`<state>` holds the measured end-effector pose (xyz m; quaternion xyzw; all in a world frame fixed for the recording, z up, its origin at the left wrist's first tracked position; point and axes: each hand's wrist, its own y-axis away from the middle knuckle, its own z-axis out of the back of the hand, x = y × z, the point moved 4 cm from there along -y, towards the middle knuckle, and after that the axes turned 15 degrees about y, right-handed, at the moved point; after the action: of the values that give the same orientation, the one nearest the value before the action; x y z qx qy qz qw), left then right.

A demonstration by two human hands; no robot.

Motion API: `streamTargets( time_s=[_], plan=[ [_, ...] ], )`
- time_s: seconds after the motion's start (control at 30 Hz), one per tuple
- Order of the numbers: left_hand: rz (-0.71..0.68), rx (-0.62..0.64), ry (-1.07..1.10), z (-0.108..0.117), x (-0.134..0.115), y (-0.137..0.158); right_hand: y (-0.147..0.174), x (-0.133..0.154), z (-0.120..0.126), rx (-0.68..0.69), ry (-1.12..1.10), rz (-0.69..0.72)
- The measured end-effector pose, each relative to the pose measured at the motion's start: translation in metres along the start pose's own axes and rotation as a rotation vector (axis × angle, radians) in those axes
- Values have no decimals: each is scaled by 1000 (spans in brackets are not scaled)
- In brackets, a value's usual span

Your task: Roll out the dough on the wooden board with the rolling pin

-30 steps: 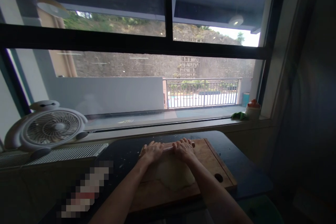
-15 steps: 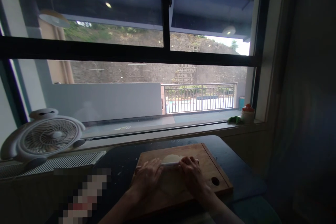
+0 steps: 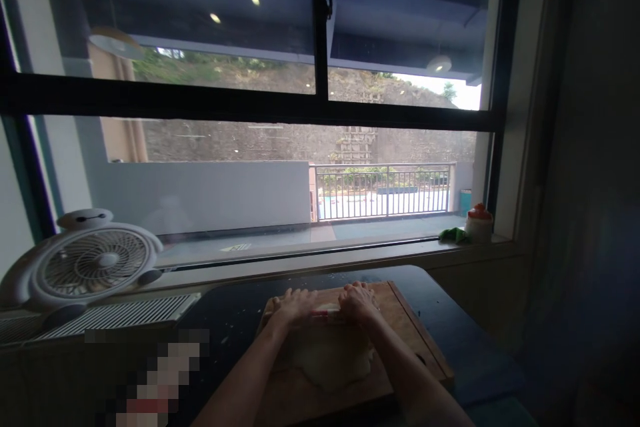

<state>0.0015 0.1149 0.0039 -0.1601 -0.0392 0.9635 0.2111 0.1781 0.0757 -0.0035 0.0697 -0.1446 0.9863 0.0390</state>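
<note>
"The fingers (image 3: 303,296) of the left hand (image 3: 293,310) lie slightly spread over a rolling pin (image 3: 327,314), low in the middle of the frame."

"And those of the right hand (image 3: 357,301)?"

"They curl over the pin a little farther right. How far either hand closes beneath it, the head view doesn't show."

"How much of the pin can be seen?"

"A short stretch between the hands, with reddish and pale patches."

"Where is the dough (image 3: 333,357)?"

"Lower centre, between the forearms: a thin, pale sheet with a wavy edge, most of it below the pin in the frame. It lies on a wooden board (image 3: 400,333), which rests on the dark tabletop (image 3: 425,292). Small pale specks dot that surface left of the board."

"What stands around them?"

"A white fan (image 3: 106,260) with a round-headed figure's shape, at the lower left. Right of centre, on the windowsill (image 3: 400,252), a white container (image 3: 479,225) with an orange top, and a crumpled green thing (image 3: 453,235) just beside it."
</note>
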Motion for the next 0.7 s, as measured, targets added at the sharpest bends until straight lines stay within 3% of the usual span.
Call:
streamTargets(
  time_s=[0.13, 0.3, 0.43, 0.53, 0.7],
  plan=[
    [28, -35, -28, 1, -7, 31, 20, 5, 5, -36, 8, 9],
    [-26, -246, 29, 3, -21, 87, 65, 13, 15, -130, 17, 52],
    [-92, -305, 47, -1, -27, 118, 98, 11, 12, -222, 29, 74],
    [-98, -284, 63, -1, -27, 124, 105, 9, 7, -301, 43, 96],
    [-3, -181, 59, 2, -25, 93, 82, 11, 7, -221, 54, 82]
  ],
)
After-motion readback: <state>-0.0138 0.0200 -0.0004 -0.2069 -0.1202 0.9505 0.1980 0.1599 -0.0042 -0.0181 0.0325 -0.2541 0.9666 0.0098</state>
